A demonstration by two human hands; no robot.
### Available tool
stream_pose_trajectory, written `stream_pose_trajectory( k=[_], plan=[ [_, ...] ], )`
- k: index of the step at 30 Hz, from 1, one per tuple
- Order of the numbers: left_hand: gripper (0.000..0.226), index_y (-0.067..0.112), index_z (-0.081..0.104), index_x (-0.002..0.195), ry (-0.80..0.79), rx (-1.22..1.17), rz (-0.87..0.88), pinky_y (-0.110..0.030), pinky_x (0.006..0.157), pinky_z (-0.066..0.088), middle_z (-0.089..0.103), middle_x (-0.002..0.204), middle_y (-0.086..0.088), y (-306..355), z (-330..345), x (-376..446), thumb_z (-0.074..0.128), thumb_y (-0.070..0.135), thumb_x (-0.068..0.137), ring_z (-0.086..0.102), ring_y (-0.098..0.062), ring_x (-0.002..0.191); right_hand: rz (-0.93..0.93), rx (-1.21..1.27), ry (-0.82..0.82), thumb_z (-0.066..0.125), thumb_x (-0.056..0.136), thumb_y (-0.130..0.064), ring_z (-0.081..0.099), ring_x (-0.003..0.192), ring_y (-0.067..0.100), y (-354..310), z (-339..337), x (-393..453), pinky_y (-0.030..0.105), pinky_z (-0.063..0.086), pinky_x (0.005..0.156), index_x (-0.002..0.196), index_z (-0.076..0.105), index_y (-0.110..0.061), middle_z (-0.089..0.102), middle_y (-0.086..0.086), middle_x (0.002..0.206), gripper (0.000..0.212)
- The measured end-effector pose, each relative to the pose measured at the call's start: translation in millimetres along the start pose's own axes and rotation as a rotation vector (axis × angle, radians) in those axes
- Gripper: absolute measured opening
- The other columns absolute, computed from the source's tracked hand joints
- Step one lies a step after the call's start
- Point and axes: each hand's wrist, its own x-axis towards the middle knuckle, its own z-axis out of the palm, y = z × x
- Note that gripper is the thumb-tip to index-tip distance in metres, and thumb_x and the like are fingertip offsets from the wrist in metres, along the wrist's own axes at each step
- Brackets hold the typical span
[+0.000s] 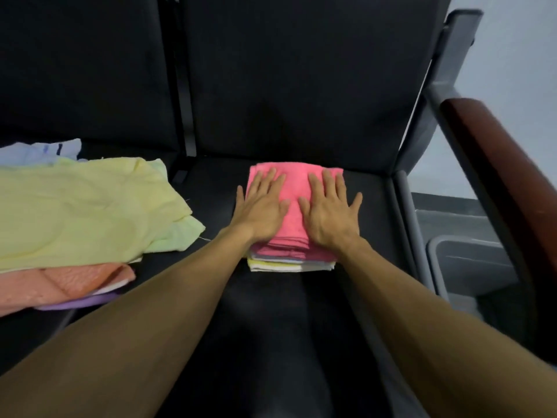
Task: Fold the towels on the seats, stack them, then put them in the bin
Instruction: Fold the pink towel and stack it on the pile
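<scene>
Both my palms press flat on a folded pink towel (294,188) that tops a neat stack of folded towels (291,262) on the black seat (373,212) in front of me. My left hand (260,211) lies on the towel's left half, fingers straight and spread, the little finger reaching past the towel's edge over the seat. My right hand (330,211) lies on the right half in the same way, fingers straight and fanned, thumb close to the left thumb near the towel's middle; neither hand curls round anything. Under the pink towel the stack's near edge shows thin layers of mauve, pale blue, yellow and white cloth. On the neighbouring seat to my left sits a loose heap of unfolded towels: a large pale yellow towel (78,209) spread on top, a peach towel (63,283) and a strip of purple towel (81,302) showing beneath its near edge, and a pale blue-white towel (39,152) behind it. To my right a reddish-brown wooden armrest (494,182) runs along the grey metal frame (407,212) of the seating, and beyond it, lower down, stands a grey bin (470,267), well apart from the stack.
</scene>
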Motion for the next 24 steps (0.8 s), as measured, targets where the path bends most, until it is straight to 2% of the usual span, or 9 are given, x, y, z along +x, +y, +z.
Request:
stream_pose_trajectory(
  k=[2,4,5,7,10,13,17,20,24],
  plan=[
    [0.067,0.02,0.008,0.162,0.043,-0.033,0.026,-0.049,0.126,0.0,0.001,0.169,0.002,-6.0,-17.3,-14.1,0.041,0.035,0.106,-0.004,-0.017,0.155,-0.066,-0.076,0.132,0.04,0.102,-0.025,-0.002,0.154,0.031,-19.6,-13.0,-5.8,0.066,0.007,0.117,0.151,0.03,-0.013,0.01,0.014,0.165,0.052],
    [0.065,0.016,0.023,0.158,0.152,-0.056,0.008,-0.045,0.124,0.015,0.02,0.164,-0.005,-25.7,-33.6,-39.6,0.051,0.033,0.102,0.015,-0.026,0.151,-0.215,-0.081,0.24,0.055,0.092,-0.016,0.016,0.149,0.033,-55.2,-18.9,-19.0,0.058,0.019,0.115,0.138,0.046,-0.013,0.028,0.017,0.157,0.047],
    [0.061,0.016,0.03,0.154,0.203,-0.043,-0.025,-0.044,0.12,0.024,0.029,0.158,-0.007,-39.7,-42.5,-55.1,0.054,0.033,0.1,0.025,-0.029,0.146,-0.302,-0.052,0.234,0.059,0.089,-0.017,0.026,0.143,0.033,-78.3,-17.7,-26.5,0.052,0.026,0.11,0.133,0.051,-0.015,0.037,0.015,0.149,0.045],
    [0.051,0.018,0.043,0.146,0.24,0.027,-0.128,-0.042,0.109,0.036,0.041,0.146,-0.007,-74.6,-63.8,-85.9,0.058,0.033,0.098,0.037,-0.03,0.134,-0.402,0.041,0.086,0.059,0.089,-0.019,0.041,0.127,0.031,-129.1,-9.3,-38.1,0.044,0.037,0.1,0.13,0.056,-0.016,0.047,0.009,0.134,0.041],
    [0.042,0.021,0.052,0.137,0.107,0.168,-0.29,-0.042,0.102,0.04,0.049,0.138,-0.006,-131.0,-90.4,-135.8,0.059,0.032,0.098,0.042,-0.029,0.128,-0.376,0.134,-0.22,0.058,0.094,-0.018,0.041,0.127,0.034,-192.6,21.6,-47.9,0.047,0.041,0.104,0.143,0.045,-0.015,0.044,0.013,0.135,0.05],
    [0.044,0.02,0.051,0.136,0.028,0.237,-0.353,-0.045,0.098,0.043,0.047,0.137,-0.004,-178.7,-98.6,-175.3,0.06,0.028,0.094,0.042,-0.028,0.124,-0.34,0.141,-0.324,0.053,0.096,-0.018,0.036,0.13,0.039,-227.3,55.2,-50.6,0.048,0.039,0.107,0.15,0.035,-0.022,0.038,0.017,0.138,0.057],
    [0.052,0.02,0.044,0.142,0.083,0.128,-0.398,-0.046,0.094,0.045,0.045,0.134,-0.006,-213.7,-95.9,-196.7,0.059,0.022,0.091,0.041,-0.031,0.12,-0.27,0.097,-0.232,0.057,0.095,-0.023,0.035,0.123,0.032,-245.5,77.5,-43.5,0.049,0.042,0.101,0.14,0.046,-0.026,0.035,0.011,0.132,0.046],
    [0.048,0.021,0.044,0.139,0.157,0.094,-0.412,-0.045,0.093,0.042,0.051,0.133,-0.004,-218.3,-89.5,-193.3,0.061,0.032,0.096,0.045,-0.029,0.118,-0.216,0.129,-0.171,0.061,0.096,-0.026,0.043,0.117,0.031,-249.9,74.7,-35.0,0.047,0.045,0.096,0.118,0.063,-0.017,0.041,0.009,0.123,0.023],
    [0.052,0.023,0.048,0.132,0.26,0.136,-0.403,-0.047,0.097,0.04,0.05,0.127,-0.003,-205.8,-80.7,-180.9,0.063,0.051,0.091,0.046,-0.027,0.117,-0.256,0.2,-0.036,0.061,0.096,-0.032,0.046,0.111,0.028,-253.6,63.5,-35.4,0.046,0.046,0.093,0.1,0.069,-0.017,0.045,0.006,0.115,0.018]
  ],
)
